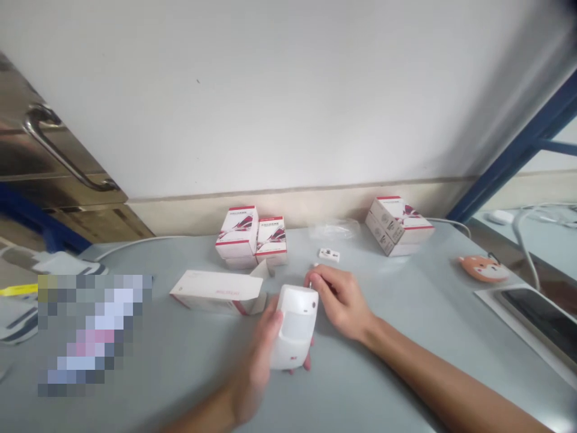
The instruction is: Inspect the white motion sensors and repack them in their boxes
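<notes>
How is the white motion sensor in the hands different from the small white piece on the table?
The white motion sensor is much bigger than the small white piece. The sensor is held up in the left hand, and the right hand is at its top; the piece lies on the grey table, untouched. Both are white.

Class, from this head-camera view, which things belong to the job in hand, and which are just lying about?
Job in hand: white motion sensor, left hand, right hand, opened white carton.
Lying about: red-and-white boxes, clear plastic bag, fox-face pad.
</notes>
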A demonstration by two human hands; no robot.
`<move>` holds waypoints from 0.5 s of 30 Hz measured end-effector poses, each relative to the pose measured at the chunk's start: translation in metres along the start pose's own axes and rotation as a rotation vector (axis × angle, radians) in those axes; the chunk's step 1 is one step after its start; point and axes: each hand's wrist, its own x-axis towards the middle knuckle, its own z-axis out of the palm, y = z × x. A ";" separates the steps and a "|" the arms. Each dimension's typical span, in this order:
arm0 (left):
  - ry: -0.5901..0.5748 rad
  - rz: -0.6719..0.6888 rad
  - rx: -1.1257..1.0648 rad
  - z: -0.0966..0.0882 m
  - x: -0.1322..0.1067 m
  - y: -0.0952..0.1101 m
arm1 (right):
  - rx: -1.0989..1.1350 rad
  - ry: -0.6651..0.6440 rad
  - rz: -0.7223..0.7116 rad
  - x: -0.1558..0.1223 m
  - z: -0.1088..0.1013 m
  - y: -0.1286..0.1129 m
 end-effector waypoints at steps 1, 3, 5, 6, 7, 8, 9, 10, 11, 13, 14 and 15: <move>0.006 0.011 0.002 0.001 0.000 0.002 | -0.003 0.006 -0.001 0.000 0.000 0.000; 0.009 0.033 0.002 0.003 0.000 0.005 | -0.007 0.013 -0.002 0.000 0.001 0.000; 0.014 0.038 0.004 0.004 0.001 0.006 | -0.006 0.007 0.001 0.000 0.001 0.000; 0.013 0.037 0.003 0.003 0.001 0.005 | -0.006 0.001 0.001 0.000 0.001 0.001; 0.013 0.033 0.001 0.003 0.001 0.004 | -0.008 -0.005 -0.001 0.001 0.001 0.001; 0.017 0.025 -0.002 0.002 0.002 0.003 | -0.012 -0.011 -0.004 0.001 0.001 0.001; 0.017 0.016 -0.007 0.001 0.003 0.002 | -0.017 -0.016 -0.004 0.001 0.001 0.001; 0.015 0.005 -0.014 0.001 0.003 0.001 | -0.022 -0.020 0.001 0.001 0.000 0.001; 0.018 -0.006 -0.021 0.001 0.004 0.000 | -0.026 -0.025 0.009 0.001 0.000 0.001; 0.031 -0.027 -0.034 0.003 0.004 0.002 | -0.032 -0.034 0.022 0.002 0.000 0.001; 0.038 -0.032 -0.039 0.004 0.004 0.003 | -0.034 -0.038 0.026 0.002 0.000 0.001; 0.046 -0.034 -0.044 0.006 0.004 0.005 | -0.036 -0.039 0.029 0.002 0.000 0.002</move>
